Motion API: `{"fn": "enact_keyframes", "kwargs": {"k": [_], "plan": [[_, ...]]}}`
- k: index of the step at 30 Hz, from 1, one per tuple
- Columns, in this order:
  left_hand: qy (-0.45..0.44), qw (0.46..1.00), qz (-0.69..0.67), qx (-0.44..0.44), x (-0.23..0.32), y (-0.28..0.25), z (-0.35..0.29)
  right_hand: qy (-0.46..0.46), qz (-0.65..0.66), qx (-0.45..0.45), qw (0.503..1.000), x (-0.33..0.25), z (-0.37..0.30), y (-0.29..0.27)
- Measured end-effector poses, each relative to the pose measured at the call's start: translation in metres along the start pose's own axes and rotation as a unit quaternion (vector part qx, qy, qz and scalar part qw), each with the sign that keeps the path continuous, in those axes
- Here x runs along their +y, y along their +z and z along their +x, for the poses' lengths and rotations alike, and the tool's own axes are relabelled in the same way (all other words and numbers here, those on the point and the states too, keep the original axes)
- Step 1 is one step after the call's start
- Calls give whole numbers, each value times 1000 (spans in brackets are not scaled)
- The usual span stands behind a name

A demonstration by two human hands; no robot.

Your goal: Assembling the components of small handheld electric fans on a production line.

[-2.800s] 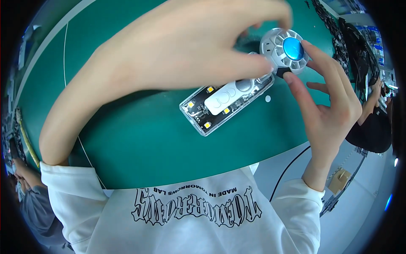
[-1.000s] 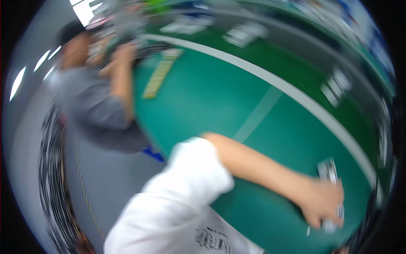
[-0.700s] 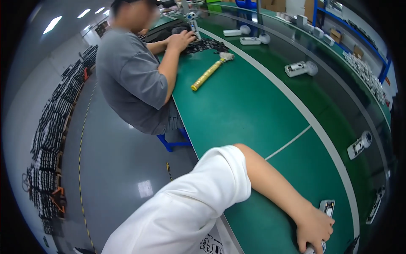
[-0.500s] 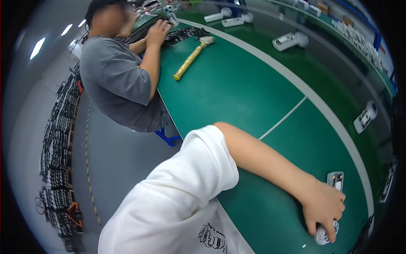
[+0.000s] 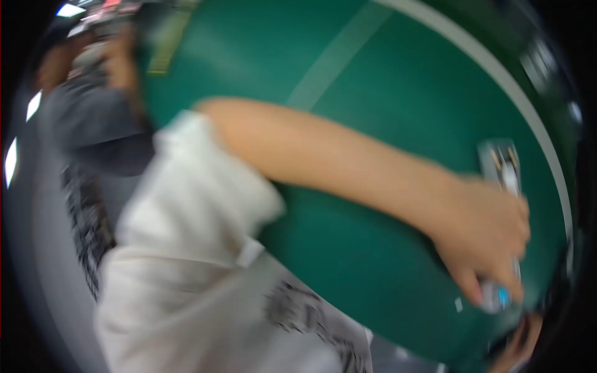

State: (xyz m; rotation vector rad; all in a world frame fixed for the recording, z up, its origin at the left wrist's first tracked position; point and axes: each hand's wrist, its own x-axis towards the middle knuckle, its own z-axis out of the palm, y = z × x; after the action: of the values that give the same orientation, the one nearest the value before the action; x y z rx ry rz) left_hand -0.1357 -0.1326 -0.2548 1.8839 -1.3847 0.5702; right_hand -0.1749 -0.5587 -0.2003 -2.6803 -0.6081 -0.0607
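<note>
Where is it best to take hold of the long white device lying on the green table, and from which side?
Probably the long white device is best pinched across its narrow width at the free far end, from above. The left hand covers its near end. It lies flat on the green table; blur hides finer detail.

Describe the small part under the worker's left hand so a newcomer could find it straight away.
Start at the green table and follow the bare forearm to the left hand near its right edge. Under the fingertips sits a small silvery round part with a blue centre. The blurred long pale device lies beyond the hand and has no blue.
</note>
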Motion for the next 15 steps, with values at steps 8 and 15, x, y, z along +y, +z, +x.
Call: {"fn": "enact_keyframes", "kwargs": {"k": [8, 15], "plan": [[15, 999, -29, 18, -1, 1, -12, -208, 168, 56, 962, -185, 57, 59], [6, 998, -59, 11, -1, 15, -14, -134, 36, 116, 984, -212, 50, 81]]}}
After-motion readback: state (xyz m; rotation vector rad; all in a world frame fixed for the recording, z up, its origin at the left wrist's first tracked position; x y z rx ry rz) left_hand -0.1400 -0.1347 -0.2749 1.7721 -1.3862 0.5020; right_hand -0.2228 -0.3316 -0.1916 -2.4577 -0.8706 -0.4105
